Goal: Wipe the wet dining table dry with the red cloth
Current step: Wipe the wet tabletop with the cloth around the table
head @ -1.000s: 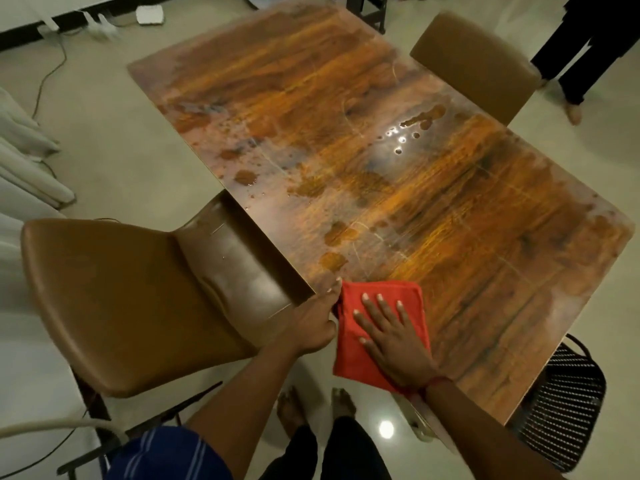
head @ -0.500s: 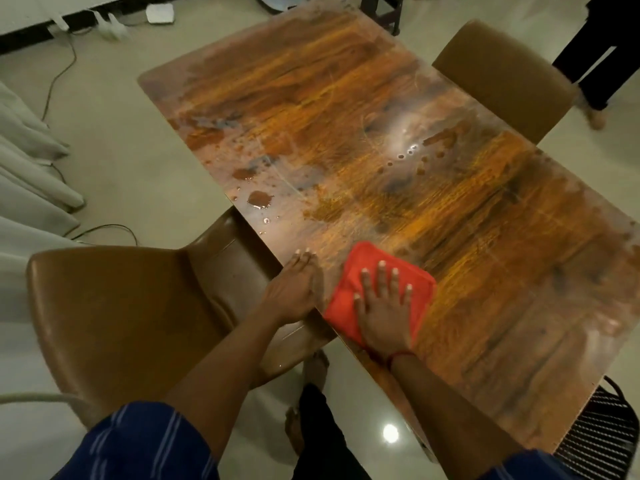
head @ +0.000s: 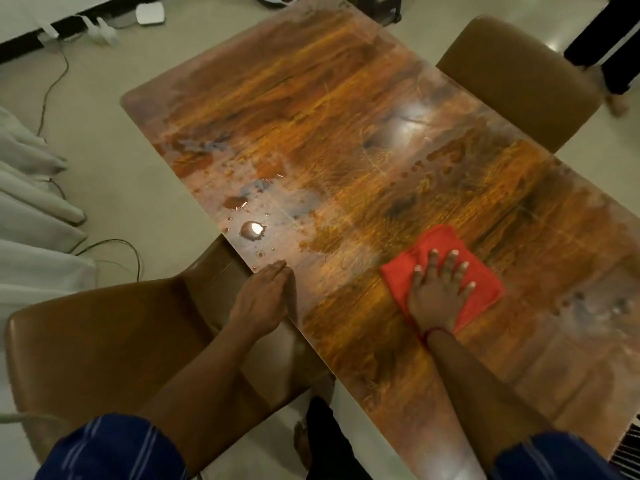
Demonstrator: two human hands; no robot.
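A long brown wooden dining table [head: 311,98] runs diagonally across the view. The folded red cloth [head: 483,282] lies flat on it, well in from the near edge. My right hand [head: 438,292] presses flat on the cloth, fingers spread. My left hand [head: 265,296] rests on the table's near-left edge with its fingers together, holding nothing. Water puddles and drops [head: 252,230] sit near the left edge beyond my left hand. More drops [head: 443,161] lie past the cloth, and some [head: 595,304] to its right.
A brown chair [head: 104,341] is tucked against the near-left side, partly under my left arm. A second brown chair [head: 519,77] stands at the far right side. A person's legs [head: 609,46] are at the top right. Cables [head: 52,88] cross the floor at left.
My right hand has slid the red cloth from the table's near edge inward and to the right. My left hand stays at the table edge. The view has shifted closer over the table.
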